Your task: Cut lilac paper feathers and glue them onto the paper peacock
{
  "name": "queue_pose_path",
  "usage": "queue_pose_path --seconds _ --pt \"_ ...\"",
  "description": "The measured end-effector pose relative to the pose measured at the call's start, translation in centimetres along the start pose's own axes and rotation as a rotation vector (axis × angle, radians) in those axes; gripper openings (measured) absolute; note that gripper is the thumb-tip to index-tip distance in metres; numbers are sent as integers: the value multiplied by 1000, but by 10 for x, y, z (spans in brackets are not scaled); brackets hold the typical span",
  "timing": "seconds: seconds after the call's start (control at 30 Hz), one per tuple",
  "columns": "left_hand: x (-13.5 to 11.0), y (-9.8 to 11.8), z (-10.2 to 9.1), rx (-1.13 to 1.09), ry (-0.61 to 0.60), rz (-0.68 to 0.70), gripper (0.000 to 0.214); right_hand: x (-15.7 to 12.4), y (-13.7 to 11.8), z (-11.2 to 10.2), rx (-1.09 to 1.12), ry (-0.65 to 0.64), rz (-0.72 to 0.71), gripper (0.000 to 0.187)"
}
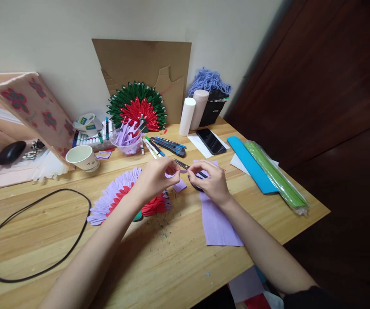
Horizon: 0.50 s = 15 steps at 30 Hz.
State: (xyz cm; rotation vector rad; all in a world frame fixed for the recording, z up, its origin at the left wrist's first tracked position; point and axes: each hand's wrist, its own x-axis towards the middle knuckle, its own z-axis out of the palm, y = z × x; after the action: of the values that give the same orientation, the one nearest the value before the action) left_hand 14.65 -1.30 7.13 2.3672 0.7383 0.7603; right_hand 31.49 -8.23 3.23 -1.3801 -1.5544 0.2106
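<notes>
My left hand [159, 176] and my right hand [211, 180] are held close together above the table. Each is pinched shut, and a tiny lilac crepe paper strip [184, 171] spans the gap between their fingertips. Black-handled scissors [181, 164] lie just behind, partly hidden by my right hand. Under my right forearm is a flat sheet of lilac crepe paper [220, 225]. A layered fan of lilac and red paper petals [115, 197] rests beneath my left wrist, partly covered by it. A small lilac paper piece [180, 186] lies between the hands on the table.
Behind stand a plastic bowl of lilac scraps [129, 143], a paper cup [83, 158], a utility knife [168, 147] and a green-red petal fan [139, 105] against cardboard [142, 56]. A phone [211, 141] and green paper roll [271, 174] lie right; a black cable [88, 214] loops left.
</notes>
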Motion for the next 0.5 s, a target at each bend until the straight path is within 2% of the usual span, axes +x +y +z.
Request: queue_pose_path --seconds 0.13,0.33,0.5 --pt "0 -4 -4 -57 35 -42 6 3 1 -3 41 60 44 3" --pt "-1 -1 0 -126 -4 -59 7 0 -7 0 49 -42 -48 11" --pt "-1 -1 5 -243 -45 -122 9 -3 -7 3 43 -36 -35 7"
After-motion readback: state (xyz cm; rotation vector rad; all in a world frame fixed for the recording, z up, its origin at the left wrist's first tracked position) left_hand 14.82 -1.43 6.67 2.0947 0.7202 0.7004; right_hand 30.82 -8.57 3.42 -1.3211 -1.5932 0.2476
